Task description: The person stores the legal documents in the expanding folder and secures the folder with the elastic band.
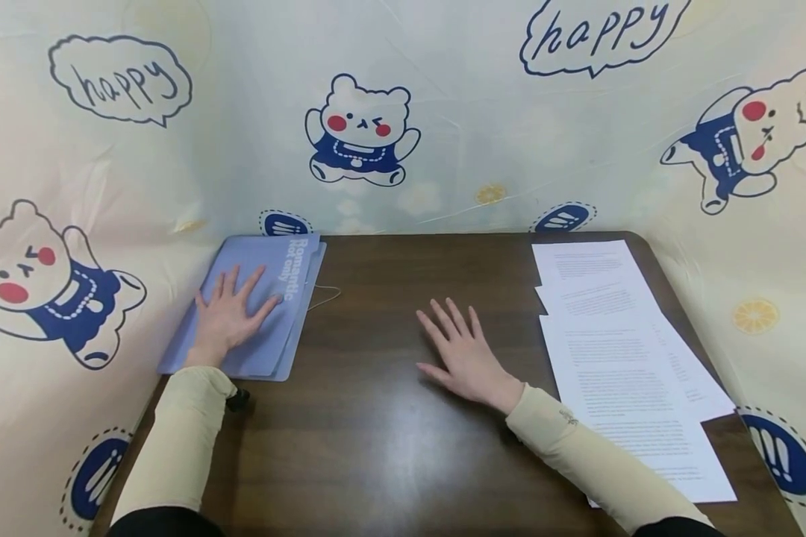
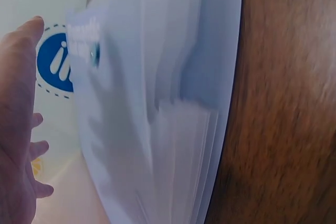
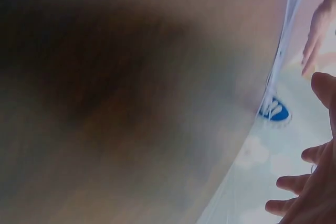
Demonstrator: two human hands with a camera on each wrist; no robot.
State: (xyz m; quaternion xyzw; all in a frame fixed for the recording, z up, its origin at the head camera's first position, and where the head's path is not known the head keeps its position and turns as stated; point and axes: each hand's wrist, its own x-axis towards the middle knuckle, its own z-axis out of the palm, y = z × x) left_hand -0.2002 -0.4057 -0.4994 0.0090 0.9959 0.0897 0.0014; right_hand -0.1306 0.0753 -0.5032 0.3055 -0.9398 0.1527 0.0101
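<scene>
A blue document folder (image 1: 269,328) with white lettering lies at the left of the table. My left hand (image 1: 226,309) is over it with fingers spread and straight. In the left wrist view, background shows between the left hand (image 2: 18,124) and the folder (image 2: 121,119), so the hand is raised above it. White sheets (image 2: 181,156) show inside the folder at its open edge. My right hand (image 1: 466,354) is over the middle of the table, fingers straight and parted, holding nothing. Its fingers also show at the edge of the right wrist view.
Several printed sheets (image 1: 628,380) lie overlapping on the right of the brown table (image 1: 376,447), partly under the right forearm. A thin pale cord (image 1: 327,298) sticks out from the folder's right side. Printed cloth (image 1: 463,142) stands behind the table and along both sides.
</scene>
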